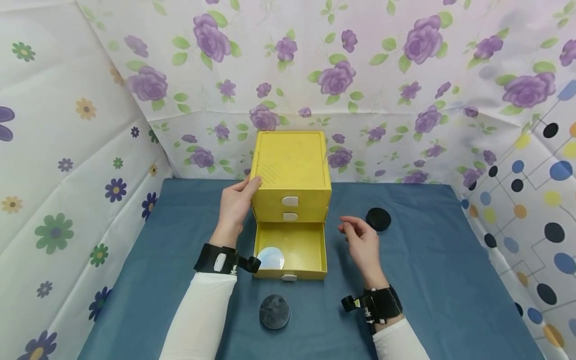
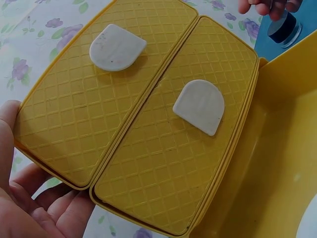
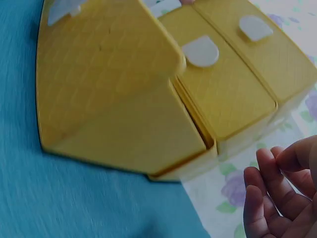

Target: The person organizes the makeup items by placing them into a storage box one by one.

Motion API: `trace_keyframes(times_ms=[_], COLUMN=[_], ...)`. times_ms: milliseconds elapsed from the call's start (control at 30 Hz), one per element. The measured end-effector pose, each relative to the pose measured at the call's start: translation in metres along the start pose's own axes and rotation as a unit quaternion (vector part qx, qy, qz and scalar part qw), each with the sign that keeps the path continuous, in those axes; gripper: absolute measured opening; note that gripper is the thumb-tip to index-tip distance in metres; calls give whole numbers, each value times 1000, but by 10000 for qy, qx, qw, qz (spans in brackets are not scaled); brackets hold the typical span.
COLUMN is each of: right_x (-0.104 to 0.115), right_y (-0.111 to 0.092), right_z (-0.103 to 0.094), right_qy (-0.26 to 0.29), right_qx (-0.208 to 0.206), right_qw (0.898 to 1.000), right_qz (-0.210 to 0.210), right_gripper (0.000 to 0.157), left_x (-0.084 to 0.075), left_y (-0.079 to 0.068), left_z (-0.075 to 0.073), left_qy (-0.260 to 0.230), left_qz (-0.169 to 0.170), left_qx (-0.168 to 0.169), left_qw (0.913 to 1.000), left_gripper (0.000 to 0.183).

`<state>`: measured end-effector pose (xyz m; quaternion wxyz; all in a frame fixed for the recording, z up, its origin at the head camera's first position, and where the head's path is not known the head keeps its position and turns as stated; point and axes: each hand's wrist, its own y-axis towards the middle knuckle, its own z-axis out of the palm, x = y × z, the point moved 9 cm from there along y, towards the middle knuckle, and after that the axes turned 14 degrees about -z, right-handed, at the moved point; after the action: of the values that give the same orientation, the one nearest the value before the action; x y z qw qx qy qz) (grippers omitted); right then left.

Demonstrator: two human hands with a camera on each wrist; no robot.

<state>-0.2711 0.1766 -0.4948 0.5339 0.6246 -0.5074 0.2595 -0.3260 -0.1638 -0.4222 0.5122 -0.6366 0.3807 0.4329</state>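
A yellow drawer box [image 1: 290, 160] with white tabs stands at the middle back. Its bottom drawer [image 1: 299, 245] is pulled out, while the two drawers above are closed. At the box's left side, my left hand [image 1: 236, 202] grips the upper front corner, thumb on top and fingers along the side. A pale, shiny round disc [image 1: 271, 258] lies in the drawer's left front part, also partly visible in the left wrist view. My right hand [image 1: 361, 242] hovers right of the drawer, fingers loosely bent, holding nothing and apart from the box.
A black-topped round jar [image 1: 378, 219] with a clear lower part stands just beyond my right hand. In front of the drawer lies a dark, mottled round piece [image 1: 274, 311]. Blue cloth [image 1: 427, 280] covers the table, with patterned sheets [image 1: 297, 75] behind and at both sides.
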Motion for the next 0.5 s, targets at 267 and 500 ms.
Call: trace_keyframes(times_ms=[267, 500], right_x=[-15, -24], right_y=[1, -1], right_z=[-16, -25], right_qy=[-68, -93], right_qx=[-287, -341], right_qw=[9994, 9988], right_qz=[205, 340], right_gripper=[22, 25], left_x=[0, 0], left_y=[-1, 0], left_z=[0, 0], left_qy=[31, -9], left_qz=[-40, 32], left_qx=[-27, -25], left_qw=[10000, 10000], left_gripper=[68, 67])
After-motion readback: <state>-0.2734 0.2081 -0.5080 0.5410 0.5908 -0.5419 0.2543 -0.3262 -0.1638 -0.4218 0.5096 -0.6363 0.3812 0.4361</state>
